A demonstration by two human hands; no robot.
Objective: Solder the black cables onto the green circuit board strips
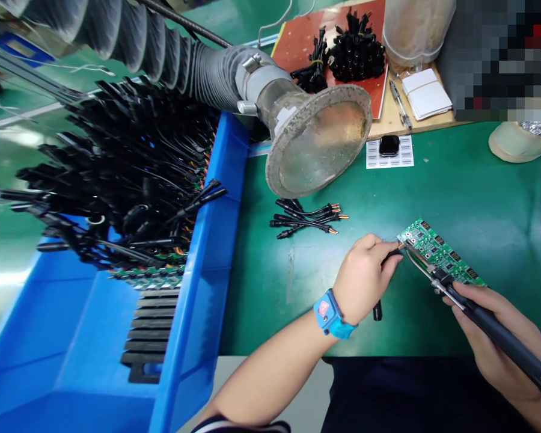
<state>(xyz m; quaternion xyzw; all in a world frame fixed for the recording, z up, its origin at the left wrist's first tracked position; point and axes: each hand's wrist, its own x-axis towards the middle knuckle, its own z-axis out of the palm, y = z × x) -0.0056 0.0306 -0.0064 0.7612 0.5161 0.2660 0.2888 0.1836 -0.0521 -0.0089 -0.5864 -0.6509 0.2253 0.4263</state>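
Left hand (363,273): thumb and forefinger pinch a black cable (391,254), apparently to steady its wire ends against the board's edge. Right hand (500,331): fingers wrap a soldering iron (487,322), its tip beside those wires. The circuit board (451,252) lies just beyond the left fingertips. Loose cables (309,219) lie left of these fingers, presumably for easy reach.

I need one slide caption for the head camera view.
Left hand holding a black cable at a green circuit board, right hand holding a soldering iron with its tip close by.
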